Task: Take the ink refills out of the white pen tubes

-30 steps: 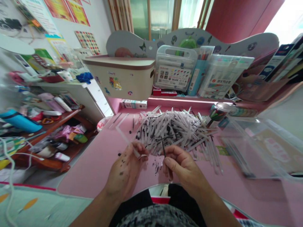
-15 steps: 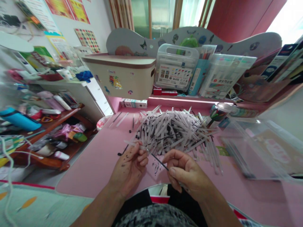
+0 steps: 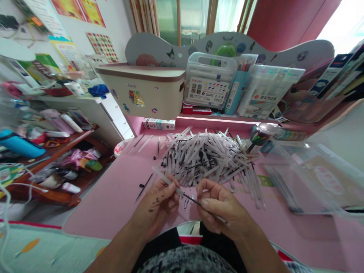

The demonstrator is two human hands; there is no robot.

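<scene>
My left hand [image 3: 159,203], with dark smudges near the thumb, pinches a translucent white pen barrel [image 3: 161,175] that points up and to the left. Between the thumb and fingers of my right hand [image 3: 227,206] is a thin dark pen refill [image 3: 192,199]. Its upper end meets the lower end of the barrel, in one slanting line; how deep it sits inside I cannot tell. Just beyond both hands lies a large heap of white barrels and dark refills [image 3: 204,155]. Small dark bits [image 3: 186,203] are on the desk between my hands.
The pink desk [image 3: 96,208] carries a loose refill [image 3: 144,187] and a black cap [image 3: 141,185] at left. A clear plastic box [image 3: 321,178] stands at right, near a jar of pens [image 3: 261,134]. A lidded beige bin [image 3: 142,94] and marker cases [image 3: 210,83] occupy the shelf behind.
The barrel in my left hand has tilted more steeply and come down toward the right. Its lower end now lines up with the refill. My right hand keeps its grip.
</scene>
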